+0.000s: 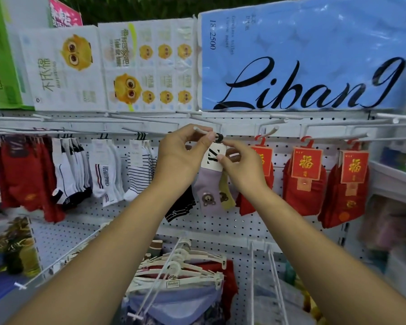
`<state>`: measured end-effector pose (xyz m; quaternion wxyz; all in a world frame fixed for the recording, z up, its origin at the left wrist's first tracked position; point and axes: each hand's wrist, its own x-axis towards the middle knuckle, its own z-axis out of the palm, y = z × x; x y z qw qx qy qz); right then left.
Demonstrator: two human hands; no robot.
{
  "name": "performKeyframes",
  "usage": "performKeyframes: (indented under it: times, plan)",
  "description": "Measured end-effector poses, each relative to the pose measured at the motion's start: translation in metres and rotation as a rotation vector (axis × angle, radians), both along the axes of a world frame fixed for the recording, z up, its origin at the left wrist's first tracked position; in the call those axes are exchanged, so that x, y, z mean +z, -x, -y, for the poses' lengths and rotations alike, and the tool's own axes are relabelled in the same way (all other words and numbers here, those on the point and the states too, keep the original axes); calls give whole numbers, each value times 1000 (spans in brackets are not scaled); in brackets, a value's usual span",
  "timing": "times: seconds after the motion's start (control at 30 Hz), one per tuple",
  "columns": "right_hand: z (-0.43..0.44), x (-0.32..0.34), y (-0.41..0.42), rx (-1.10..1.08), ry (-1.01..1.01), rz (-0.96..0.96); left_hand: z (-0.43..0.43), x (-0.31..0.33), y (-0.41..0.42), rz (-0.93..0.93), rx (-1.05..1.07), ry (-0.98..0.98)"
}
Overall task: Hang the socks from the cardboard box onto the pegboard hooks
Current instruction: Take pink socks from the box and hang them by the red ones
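Socks (209,191) in lilac and yellow, each with a small bear face, are hanging as a pair from a white card label (215,158) in the middle of the view, just in front of the pegboard (220,221). A black plastic loop (219,137) is sitting at the top of the label, right at the white hook (201,130) that is sticking out from the rail.

The left hand (185,156) is reaching up and pinching the free end of the hook between thumb and curled fingers. The right hand (242,170) is holding the socks by the label, with the thumb pressing on the card's face and the forefinger stretching up to the black loop. Whether the loop is already riding on the hook or only touching it is hard to tell.

Beside the pair, to the right, red socks (302,184) with red and gold cards are hanging on neighbouring hooks. To the left, black socks (181,205), striped socks (138,174) and white socks (103,174) are hanging in rows. On the shelf above the rail, a large blue pack (302,55) with black script lettering is lying next to white packs (103,66) printed with a yellow cartoon animal, and a green box (0,55) is standing at the far left. Below, white plastic hangers (178,266) carrying folded garments are crowding a lower hook.
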<state>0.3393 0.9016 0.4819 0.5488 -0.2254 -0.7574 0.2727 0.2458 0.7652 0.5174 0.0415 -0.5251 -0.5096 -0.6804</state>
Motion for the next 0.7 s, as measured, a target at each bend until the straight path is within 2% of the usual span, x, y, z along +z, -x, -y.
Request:
performKeyframes:
  times: [0.13, 0.27, 0.6, 0.7]
  plan:
    - [11, -2, -10, -80, -81, 49, 10, -10, 10, -101, 71, 26]
    - [39, -8, -25, -107, -62, 104, 36, -31, 27, -96, 106, 111]
    - [195, -84, -21, 19, 48, 339, 158, -117, 77, -275, 51, 402]
    - [249, -114, -1, 62, 121, 366, 212, -155, 103, -224, 56, 502]
